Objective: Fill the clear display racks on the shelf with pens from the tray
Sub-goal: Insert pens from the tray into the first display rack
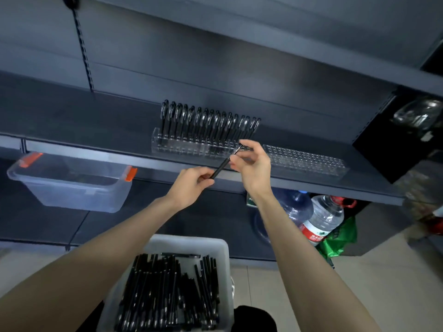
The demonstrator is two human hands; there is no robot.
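One black pen (pixel 224 164) is held slantwise between both hands, just in front of the shelf edge. My left hand (pixel 191 183) pinches its lower end; my right hand (pixel 251 164) grips its upper end near the clip. Behind them on the dark shelf (pixel 96 121) stands a clear display rack (pixel 167 142) whose back row holds several upright black pens (pixel 208 121). To its right lies a second clear rack (pixel 306 159) with no pens in it. Below, a white tray (pixel 220 250) holds several loose black pens (pixel 167 295).
A clear plastic box with orange clips (pixel 72 185) hangs below the shelf on the left. Large water bottles (pixel 321 219) and a green bag (pixel 340 238) stand on the floor under the shelf at right. An upper shelf (pixel 263 37) overhangs. A dark object (pixel 254 317) sits beside the tray.
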